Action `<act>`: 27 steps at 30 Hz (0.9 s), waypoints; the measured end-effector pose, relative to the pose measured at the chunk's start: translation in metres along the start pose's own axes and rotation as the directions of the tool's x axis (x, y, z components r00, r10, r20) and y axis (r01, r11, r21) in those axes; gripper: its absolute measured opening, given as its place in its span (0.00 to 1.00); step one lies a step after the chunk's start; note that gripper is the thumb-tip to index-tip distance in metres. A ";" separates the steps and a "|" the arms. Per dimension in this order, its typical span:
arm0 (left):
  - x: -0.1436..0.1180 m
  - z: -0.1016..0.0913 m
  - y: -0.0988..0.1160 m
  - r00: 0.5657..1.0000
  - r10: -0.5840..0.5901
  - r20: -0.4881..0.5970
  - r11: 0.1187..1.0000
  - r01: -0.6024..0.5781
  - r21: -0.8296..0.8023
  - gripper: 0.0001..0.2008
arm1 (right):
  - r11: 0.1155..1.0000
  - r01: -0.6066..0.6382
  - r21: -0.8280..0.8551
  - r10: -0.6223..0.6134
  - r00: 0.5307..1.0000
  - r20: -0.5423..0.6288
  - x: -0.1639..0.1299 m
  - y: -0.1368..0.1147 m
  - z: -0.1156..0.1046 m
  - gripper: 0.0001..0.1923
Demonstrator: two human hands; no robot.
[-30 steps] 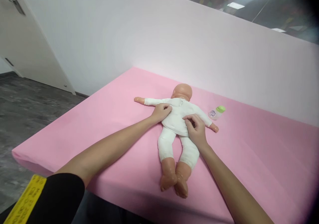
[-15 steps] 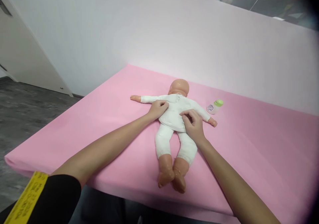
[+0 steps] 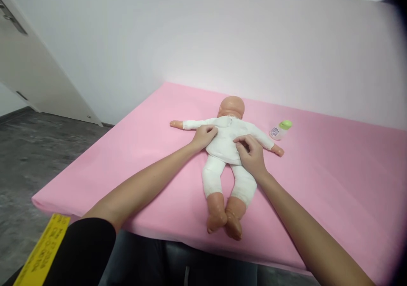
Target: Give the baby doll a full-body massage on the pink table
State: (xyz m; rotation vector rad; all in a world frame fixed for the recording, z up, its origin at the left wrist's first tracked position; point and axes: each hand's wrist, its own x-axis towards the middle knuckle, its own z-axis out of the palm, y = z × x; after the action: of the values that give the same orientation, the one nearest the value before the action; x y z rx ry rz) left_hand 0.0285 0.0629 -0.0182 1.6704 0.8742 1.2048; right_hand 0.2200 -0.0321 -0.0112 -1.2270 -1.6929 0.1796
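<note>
The doll [image 3: 227, 144] lies face down between both hands on the pink mat [image 3: 318, 184]; the left hand [image 3: 204, 136] pinches its white suit at the shoulder; the right hand [image 3: 252, 154] grips the fabric at the waist; a green-capped bottle [image 3: 280, 130] lies beyond the right hand.

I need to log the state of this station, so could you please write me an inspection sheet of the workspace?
Surface: pink mat, flat, set against a white wall.
Things in hand: baby doll in white clothes, lying with arms spread, feet toward the near edge.
Clutter: small bottle with green cap lying on the mat beside the doll's arm.
Hands: left hand and right hand both rest on the doll's torso, fingers curled at the cloth.
Cables: nothing seen.
Surroundings: grey floor to the left; a white panel leans there.
</note>
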 end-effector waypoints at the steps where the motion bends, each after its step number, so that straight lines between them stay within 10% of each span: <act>1: 0.000 0.000 0.000 1.000 0.002 0.005 1.000 -0.002 -0.006 0.16 | 1.000 -0.001 0.004 0.001 1.000 0.000 0.000 0.000 0.000 0.07; 27: 0.002 0.000 -0.002 1.000 -0.003 -0.002 1.000 0.003 0.027 0.16 | 1.000 0.001 0.020 -0.001 1.000 0.002 0.002 0.001 0.001 0.08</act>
State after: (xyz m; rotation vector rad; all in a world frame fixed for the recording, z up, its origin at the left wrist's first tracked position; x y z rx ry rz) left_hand 0.0289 0.0656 -0.0189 1.6891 0.8979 1.1978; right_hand 0.2197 -0.0302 -0.0110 -1.2117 -1.6895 0.1969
